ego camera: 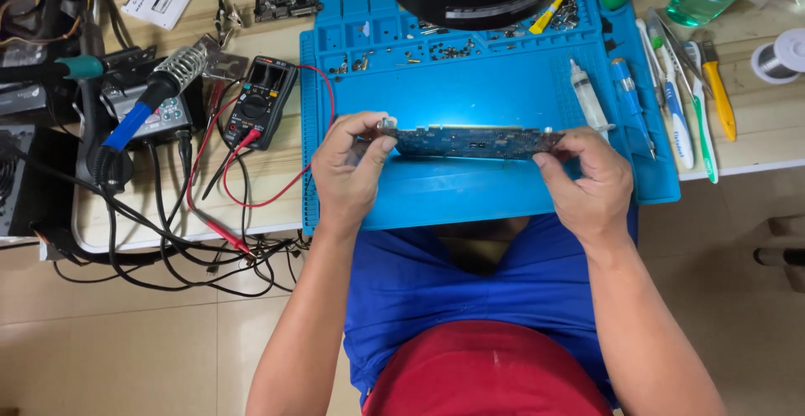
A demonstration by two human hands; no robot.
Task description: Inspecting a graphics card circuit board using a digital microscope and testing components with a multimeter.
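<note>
Both hands pinch a long circuit board edge-up over the blue mat: left hand at one end, right hand at the other.

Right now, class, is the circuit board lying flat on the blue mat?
No: the left hand and right hand hold the circuit board by its ends, tilted on edge above the blue mat.

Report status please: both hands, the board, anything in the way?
Left hand and right hand each grip one end of the circuit board. Board held on edge above the blue mat. Nothing blocks it.
</note>
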